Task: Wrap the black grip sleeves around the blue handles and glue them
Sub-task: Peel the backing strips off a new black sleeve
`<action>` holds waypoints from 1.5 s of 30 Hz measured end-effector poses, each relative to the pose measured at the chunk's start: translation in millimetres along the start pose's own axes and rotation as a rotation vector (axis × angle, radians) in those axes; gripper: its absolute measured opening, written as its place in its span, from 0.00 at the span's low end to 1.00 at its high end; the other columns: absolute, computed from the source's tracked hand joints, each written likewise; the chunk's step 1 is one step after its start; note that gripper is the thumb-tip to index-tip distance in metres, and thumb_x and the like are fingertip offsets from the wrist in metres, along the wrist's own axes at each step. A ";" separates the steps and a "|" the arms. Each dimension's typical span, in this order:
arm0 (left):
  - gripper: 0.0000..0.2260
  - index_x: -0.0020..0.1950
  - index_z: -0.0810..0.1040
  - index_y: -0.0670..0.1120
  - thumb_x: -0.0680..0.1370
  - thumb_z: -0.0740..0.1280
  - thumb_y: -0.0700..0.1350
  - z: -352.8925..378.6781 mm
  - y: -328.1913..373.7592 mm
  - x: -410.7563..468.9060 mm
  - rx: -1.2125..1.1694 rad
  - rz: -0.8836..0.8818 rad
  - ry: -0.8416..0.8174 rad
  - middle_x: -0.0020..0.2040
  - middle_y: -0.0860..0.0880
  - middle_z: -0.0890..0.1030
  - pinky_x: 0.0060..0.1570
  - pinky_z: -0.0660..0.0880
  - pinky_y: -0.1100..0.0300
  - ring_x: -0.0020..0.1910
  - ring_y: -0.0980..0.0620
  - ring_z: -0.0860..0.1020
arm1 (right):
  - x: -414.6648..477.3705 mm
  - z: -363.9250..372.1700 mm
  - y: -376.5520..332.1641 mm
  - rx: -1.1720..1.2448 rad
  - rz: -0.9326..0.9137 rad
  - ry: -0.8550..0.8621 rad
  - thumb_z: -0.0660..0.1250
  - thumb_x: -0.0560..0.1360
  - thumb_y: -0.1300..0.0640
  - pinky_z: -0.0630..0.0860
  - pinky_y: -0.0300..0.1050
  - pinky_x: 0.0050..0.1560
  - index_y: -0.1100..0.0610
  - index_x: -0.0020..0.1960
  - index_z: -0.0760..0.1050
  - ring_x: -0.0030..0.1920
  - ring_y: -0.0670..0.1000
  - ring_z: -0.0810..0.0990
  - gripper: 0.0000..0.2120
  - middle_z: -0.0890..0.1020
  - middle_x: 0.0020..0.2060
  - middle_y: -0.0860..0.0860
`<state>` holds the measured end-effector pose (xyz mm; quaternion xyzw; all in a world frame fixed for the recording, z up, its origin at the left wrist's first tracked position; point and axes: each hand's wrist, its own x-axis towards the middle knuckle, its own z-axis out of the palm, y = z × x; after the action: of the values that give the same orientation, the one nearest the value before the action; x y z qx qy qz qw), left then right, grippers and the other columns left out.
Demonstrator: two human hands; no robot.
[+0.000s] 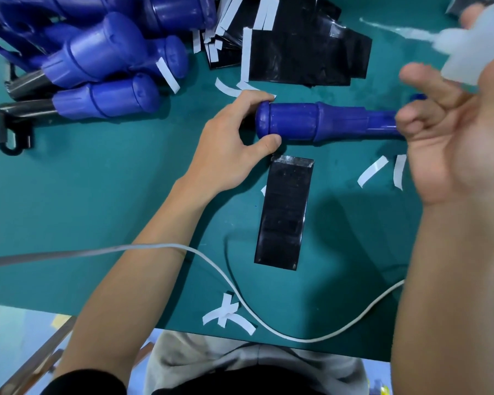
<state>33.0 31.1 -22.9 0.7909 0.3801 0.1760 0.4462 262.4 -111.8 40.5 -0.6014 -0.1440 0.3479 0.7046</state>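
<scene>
Teal work mat (97, 195) carries our flat glossy black grip sleeve (283, 212) just below the blue plastic handle (311, 121), whose butt our left hand (228, 143) grips. Our right hand (454, 138) holds a translucent white bottle (468, 47). Sleeve looks thin, floppy; we'd lift its edge.

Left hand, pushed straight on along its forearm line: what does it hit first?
The left hand grips the cap end of the blue handle, so that comes first. Past it, the line seems to reach the pile of black grip sleeves on the green mat.
</scene>
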 end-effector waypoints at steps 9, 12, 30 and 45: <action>0.23 0.68 0.76 0.54 0.74 0.75 0.51 0.9 0.5 0.2 -0.016 -0.010 0.002 0.59 0.56 0.82 0.65 0.75 0.54 0.57 0.57 0.79 | -19.1 -7.5 6.8 -0.393 -0.380 -0.469 0.63 0.74 0.78 0.80 0.55 0.65 0.50 0.81 0.60 0.75 0.62 0.72 0.42 0.63 0.78 0.65; 0.23 0.69 0.76 0.53 0.74 0.75 0.50 0.6 1.7 -0.4 -0.011 -0.017 0.002 0.59 0.56 0.82 0.66 0.74 0.53 0.58 0.56 0.79 | -18.3 -6.1 13.8 -0.354 -0.311 -0.477 0.67 0.74 0.71 0.79 0.57 0.65 0.54 0.81 0.64 0.76 0.61 0.70 0.37 0.70 0.77 0.53; 0.24 0.69 0.76 0.54 0.74 0.75 0.51 0.7 1.0 -1.9 -0.010 -0.008 -0.009 0.59 0.56 0.82 0.65 0.75 0.52 0.58 0.54 0.79 | 22.8 34.1 18.0 -0.672 -0.420 0.047 0.69 0.69 0.62 0.67 0.44 0.40 0.45 0.50 0.69 0.39 0.40 0.70 0.17 0.75 0.37 0.30; 0.24 0.69 0.75 0.56 0.74 0.74 0.53 -2.1 1.6 -0.1 0.016 -0.020 -0.010 0.59 0.55 0.81 0.64 0.75 0.51 0.58 0.53 0.79 | -21.1 24.6 15.9 -0.711 -0.533 0.547 0.70 0.75 0.55 0.73 0.46 0.39 0.61 0.47 0.71 0.33 0.42 0.72 0.11 0.72 0.33 0.40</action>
<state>32.4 31.7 -20.4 0.7915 0.3872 0.1647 0.4433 227.0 -106.9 35.8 -0.8151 -0.2117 -0.0838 0.5326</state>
